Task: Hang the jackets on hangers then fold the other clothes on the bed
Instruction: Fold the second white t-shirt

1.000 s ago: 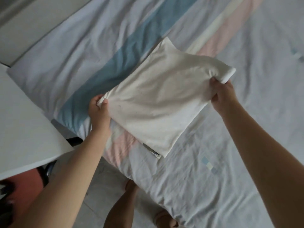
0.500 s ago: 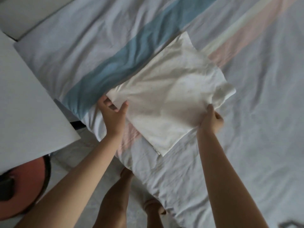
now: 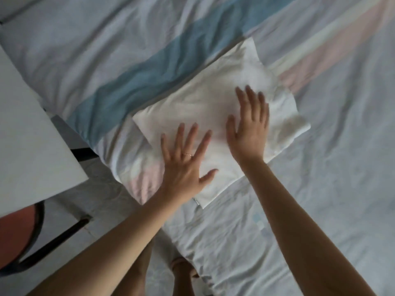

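Striped bedding [image 3: 320,189] is running off 3 edges of your view. You are pressing 2 hands flat, fingers spread, on 1 folded white garment [image 3: 192,107] lying near the bed's corner: left hand [image 3: 183,165], right hand [image 3: 250,124]. 1 white table [image 3: 27,135], cropped at left, is hiding most of 1 red stool [image 3: 15,236].

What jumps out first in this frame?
The left hand and right hand press flat, side by side, on a folded white garment at centre frame. It lies on the bed sheet near the bed's edge, beside a blue stripe. A white tabletop fills the left edge.
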